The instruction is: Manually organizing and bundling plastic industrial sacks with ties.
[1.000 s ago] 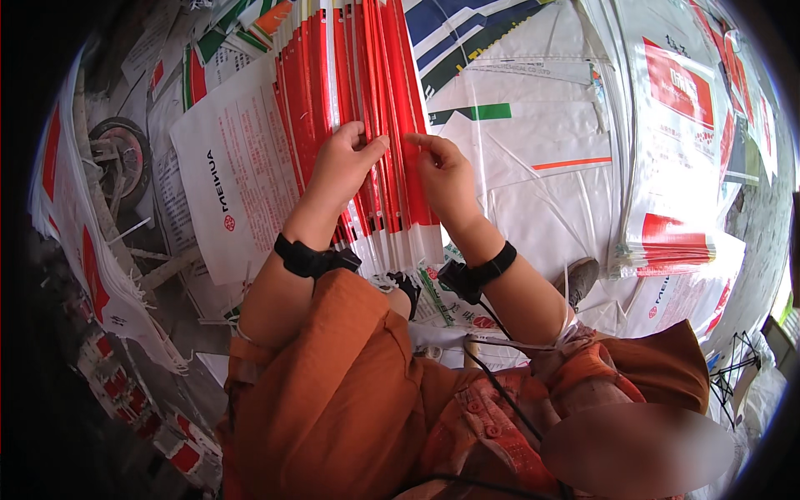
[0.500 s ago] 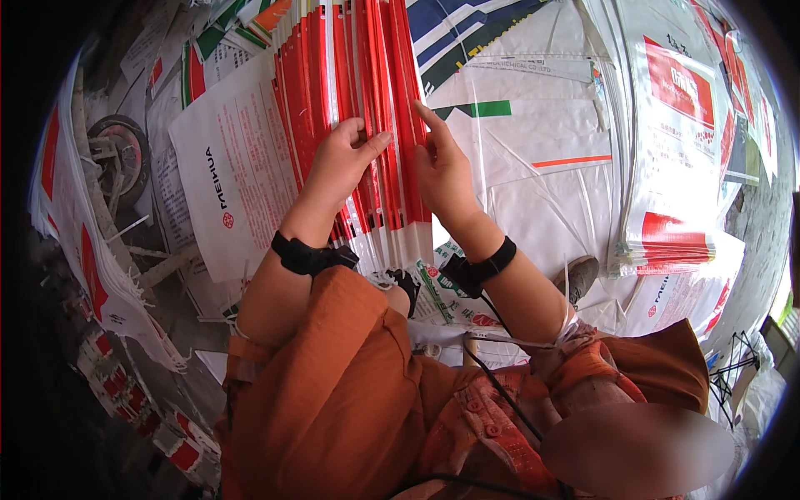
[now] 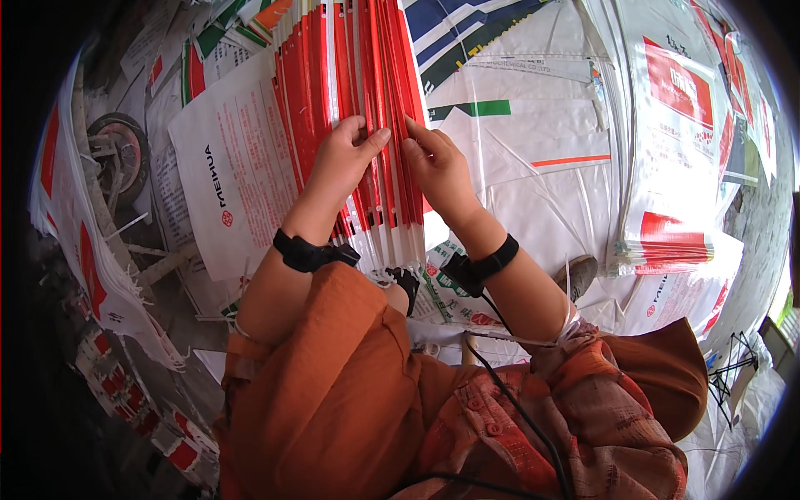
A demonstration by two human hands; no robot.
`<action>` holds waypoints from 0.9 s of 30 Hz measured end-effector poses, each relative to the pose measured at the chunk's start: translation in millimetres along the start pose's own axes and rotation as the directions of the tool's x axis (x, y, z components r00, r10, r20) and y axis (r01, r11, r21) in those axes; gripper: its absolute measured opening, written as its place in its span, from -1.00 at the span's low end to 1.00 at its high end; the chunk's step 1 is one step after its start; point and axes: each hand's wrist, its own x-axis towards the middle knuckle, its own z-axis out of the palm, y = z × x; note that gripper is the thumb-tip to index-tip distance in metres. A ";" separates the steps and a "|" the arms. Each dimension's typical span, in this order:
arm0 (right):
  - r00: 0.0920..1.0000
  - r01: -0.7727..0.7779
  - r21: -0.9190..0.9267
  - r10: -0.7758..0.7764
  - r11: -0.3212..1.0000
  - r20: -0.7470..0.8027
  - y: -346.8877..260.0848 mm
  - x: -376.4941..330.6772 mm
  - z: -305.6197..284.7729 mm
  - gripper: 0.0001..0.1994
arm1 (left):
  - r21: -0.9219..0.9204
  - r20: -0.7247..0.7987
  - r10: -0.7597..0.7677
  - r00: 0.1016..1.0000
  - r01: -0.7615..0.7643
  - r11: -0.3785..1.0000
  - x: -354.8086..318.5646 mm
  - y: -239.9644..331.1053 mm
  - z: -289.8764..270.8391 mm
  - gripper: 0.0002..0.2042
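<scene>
A thick row of overlapping red-and-white printed bags (image 3: 312, 75) lies fanned out in front of me, with their long edges running away from me. My left hand (image 3: 344, 158) is closed at the middle of the row, its thumb pressed on the red edges and its fingers curled under or between them. At the row's right side my right hand (image 3: 437, 167) is closed too, thumb and forefinger pinching the edge of a bag. How many layers each hand grips cannot be made out.
Flat white bags (image 3: 542, 125) lie to the right, beside a tall stack of white-and-red bags (image 3: 679, 142). Another stack (image 3: 79, 225) stands at the far left, near a small wheel (image 3: 121, 158). A shoe (image 3: 577, 277) shows beyond my right forearm.
My right hand has shifted slightly left, and its stretched forefinger has drawn in toward the thumb. The rightmost bag edges have moved left with it. My left hand stays nearly in place.
</scene>
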 end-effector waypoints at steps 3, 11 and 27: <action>0.999 -0.019 0.104 0.022 0.994 -0.031 4.8 0.9 1.5 -0.63 | 0.040 -0.114 0.081 0.990 -0.077 0.996 -1.5 -2.2 6.2 -0.52; 0.997 0.065 -0.070 -0.067 0.995 -0.024 -19.2 0.1 -2.4 -0.60 | -0.030 -0.060 0.007 0.998 -0.009 1.000 -5.1 4.0 3.8 -0.50; 0.998 0.027 -0.053 -0.030 0.998 -0.050 -19.2 2.4 -4.6 -0.69 | -0.023 -0.081 0.063 0.995 -0.065 0.998 -9.2 8.2 9.0 -0.51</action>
